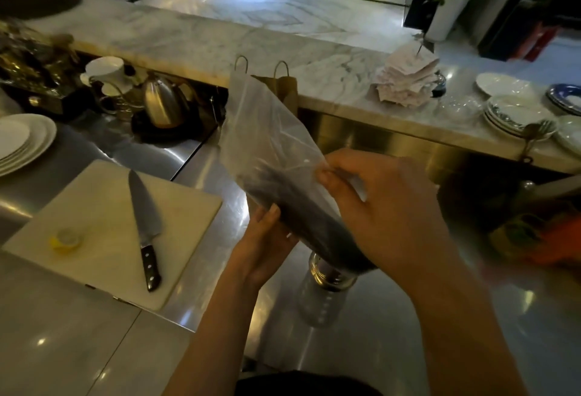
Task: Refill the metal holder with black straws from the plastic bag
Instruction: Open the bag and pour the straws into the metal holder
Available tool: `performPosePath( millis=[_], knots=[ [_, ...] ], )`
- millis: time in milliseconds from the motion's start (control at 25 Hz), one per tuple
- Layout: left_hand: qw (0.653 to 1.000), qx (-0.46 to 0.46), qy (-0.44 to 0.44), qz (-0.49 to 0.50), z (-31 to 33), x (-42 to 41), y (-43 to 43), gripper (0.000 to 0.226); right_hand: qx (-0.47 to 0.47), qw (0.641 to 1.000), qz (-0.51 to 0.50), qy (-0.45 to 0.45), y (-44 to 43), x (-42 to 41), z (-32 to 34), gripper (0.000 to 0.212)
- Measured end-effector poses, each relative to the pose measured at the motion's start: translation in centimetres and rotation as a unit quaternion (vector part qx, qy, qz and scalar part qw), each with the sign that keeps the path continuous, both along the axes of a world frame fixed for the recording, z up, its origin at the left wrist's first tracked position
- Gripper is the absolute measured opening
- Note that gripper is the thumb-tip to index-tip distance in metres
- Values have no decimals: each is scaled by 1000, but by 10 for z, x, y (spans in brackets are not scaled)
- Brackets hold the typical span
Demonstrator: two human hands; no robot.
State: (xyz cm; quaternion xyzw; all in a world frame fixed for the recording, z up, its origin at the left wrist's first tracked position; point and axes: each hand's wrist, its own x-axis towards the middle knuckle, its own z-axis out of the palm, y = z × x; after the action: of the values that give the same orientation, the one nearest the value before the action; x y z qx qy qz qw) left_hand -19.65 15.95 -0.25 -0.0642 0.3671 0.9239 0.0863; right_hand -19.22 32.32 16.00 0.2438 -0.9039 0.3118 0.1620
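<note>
A clear plastic bag (267, 131) is held tilted above the steel counter, its empty top pointing up and away. A bundle of black straws (301, 216) fills its lower part. My left hand (264, 244) cups the bag from below and the left. My right hand (386, 207) grips it from the right, thumb and fingers pinching the plastic. Directly under the bag's lower end stands the shiny metal holder (328, 276); the bag's bottom hides its mouth, so I cannot tell what is inside.
A white cutting board (94, 207) with a chef's knife (144, 226) and a lemon piece (66, 238) lies to the left. Stacked plates (19, 141) and a metal kettle (163, 103) sit further left. Receipts (405, 78) and dishes (518, 112) rest on the marble ledge.
</note>
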Motion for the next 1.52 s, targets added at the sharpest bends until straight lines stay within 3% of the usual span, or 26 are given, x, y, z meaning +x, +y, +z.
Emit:
performPosePath(
  millis=[120,240,440,720,840,1000,1240,1360,1440,1520],
  knots=[
    [999,40,18,-11,-1,-5,-8,102,-26,999,-10,-42,-7,1,6,20],
    [998,57,-11,-1,4,-6,-14,115,10,993,-3,-116,-12,1,8,16],
    [998,62,-29,5,8,-7,-22,113,-3,992,-29,-120,-15,1,8,12],
    [998,56,-2,11,7,-8,-34,95,-34,993,-19,-110,-25,2,2,18],
    [998,58,-15,20,6,-5,-37,92,-4,989,-4,-148,-27,1,-7,7],
    [997,50,-44,26,6,-2,-43,105,-47,976,18,-213,-29,-3,-13,3],
    [995,-66,-26,76,12,2,-53,90,-85,963,27,-255,-24,-7,-16,38],
    [990,-115,3,81,10,3,-54,64,-127,965,36,-226,-28,-8,-16,58],
    [987,-146,11,60,9,3,-54,58,-154,969,33,-190,-33,-9,-17,53],
    [987,-157,20,27,7,4,-53,66,-179,973,21,-143,-38,-10,-18,30]
  ],
)
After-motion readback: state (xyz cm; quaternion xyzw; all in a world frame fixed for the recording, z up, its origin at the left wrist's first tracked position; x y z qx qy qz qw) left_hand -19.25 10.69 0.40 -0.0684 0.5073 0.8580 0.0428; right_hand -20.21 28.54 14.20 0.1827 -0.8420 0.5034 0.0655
